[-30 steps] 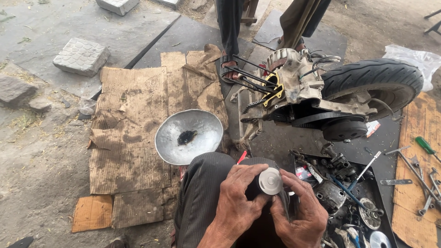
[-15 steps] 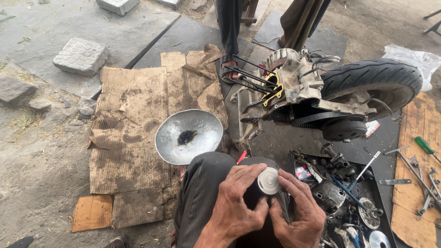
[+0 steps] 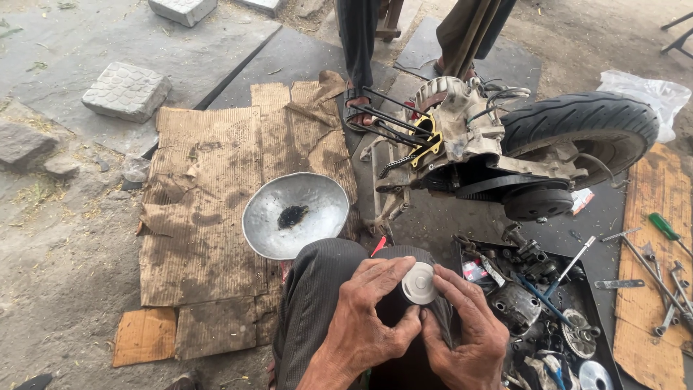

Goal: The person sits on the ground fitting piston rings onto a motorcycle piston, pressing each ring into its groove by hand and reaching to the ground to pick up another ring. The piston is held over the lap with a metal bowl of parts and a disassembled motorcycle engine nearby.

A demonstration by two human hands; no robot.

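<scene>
Both hands meet at the bottom centre of the frame over the person's knee: the left hand (image 3: 364,318) curls its fingers around a small round pale metal part (image 3: 419,282) from the left, and the right hand (image 3: 465,332) closes on the same part from the right and below, so the disc sits pinched between the fingertips of both, its flat face turned up. Under them lies the dark striped trouser leg (image 3: 310,310), which fills the lower middle of the frame. Just above and left of the hands, a shallow dented metal bowl (image 3: 267,217) rests on torn brown cardboard (image 3: 202,188), a black lump (image 3: 292,215) in its middle; its near rim almost touches the knee. The cardboard runs left to a ragged edge, beyond which bare dirt ground (image 3: 65,274) lies open in the lower left. In the upper left sit grey paving blocks (image 3: 126,90), well apart from the hands. To the upper right a stripped scooter engine (image 3: 462,137) with its rear tyre (image 3: 577,126) lies on its side, near but clear of the hands. Crowding the right hand's outer edge in the lower right is a black tray (image 3: 462,249) packed with greasy parts and tools. Wrenches (image 3: 664,289) and a green-handled screwdriver (image 3: 664,225) rest on a board at the far right edge. Another person's legs (image 3: 361,43) stand at the top centre.
</scene>
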